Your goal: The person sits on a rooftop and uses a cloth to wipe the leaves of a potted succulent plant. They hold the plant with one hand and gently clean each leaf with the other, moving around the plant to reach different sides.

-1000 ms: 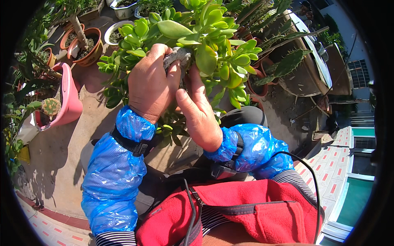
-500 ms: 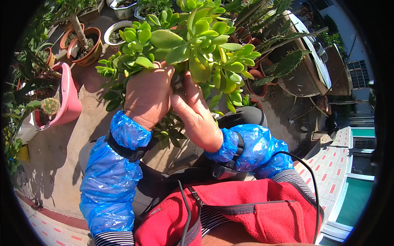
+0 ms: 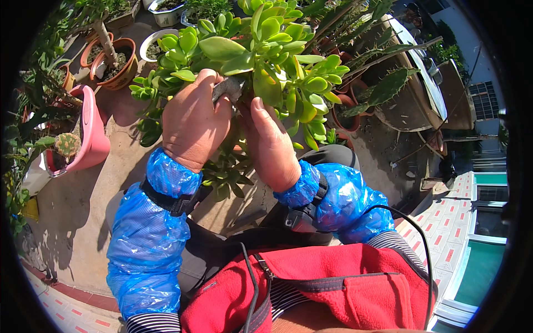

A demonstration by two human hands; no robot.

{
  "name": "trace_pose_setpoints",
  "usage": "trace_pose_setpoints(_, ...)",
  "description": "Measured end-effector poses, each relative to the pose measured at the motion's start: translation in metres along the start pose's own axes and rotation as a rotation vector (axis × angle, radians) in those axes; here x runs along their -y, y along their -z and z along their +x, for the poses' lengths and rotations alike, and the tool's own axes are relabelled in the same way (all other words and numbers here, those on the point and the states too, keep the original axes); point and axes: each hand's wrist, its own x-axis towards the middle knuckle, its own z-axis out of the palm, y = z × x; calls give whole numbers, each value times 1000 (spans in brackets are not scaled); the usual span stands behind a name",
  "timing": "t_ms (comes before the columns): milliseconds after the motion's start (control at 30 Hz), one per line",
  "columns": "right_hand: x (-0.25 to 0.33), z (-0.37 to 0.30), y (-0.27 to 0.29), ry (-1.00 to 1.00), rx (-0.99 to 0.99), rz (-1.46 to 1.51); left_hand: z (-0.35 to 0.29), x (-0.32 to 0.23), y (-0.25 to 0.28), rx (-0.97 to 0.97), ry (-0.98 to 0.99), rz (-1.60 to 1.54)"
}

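Note:
A bushy jade-like succulent with thick green leaves fills the upper middle of the head view, close to both hands. My left hand is closed, its thumb and fingers pinching a grey, crumpled piece that looks like cloth, just under the large leaves. Beside it, my right hand is held edge-up with the thumb stretched along a drooping leaf. Its other fingers reach in beneath the foliage and are partly hidden. Lower, darker leaves hang between my wrists. Both forearms wear blue plastic sleeves with black wrist straps.
Terracotta pots and a pink planter with a small cactus stand at the left. Spiny cactus pads reach in from the right, near a large brown vessel. A black cable loops past my right sleeve.
My left hand has shifted slightly left, and the grey cloth-like piece now shows in its fingers. My right hand has turned more upright, thumb raised. The leaves have moved a little.

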Motion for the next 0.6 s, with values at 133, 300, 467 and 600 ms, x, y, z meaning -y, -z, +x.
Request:
trace_pose_setpoints(133,3,5,3,-120,-9,244,-1,-1,-1,128,-189,153)
trace_pose_setpoints(300,17,1,2,-98,52,270,-7,-3,9,260,-283,86)
trace_pose_setpoints(467,16,3,1,-67,20,227,-4,1,14,237,-152,-148)
trace_pose_setpoints(600,11,6,10,-116,3,227,-5,2,9,62,-172,-202)
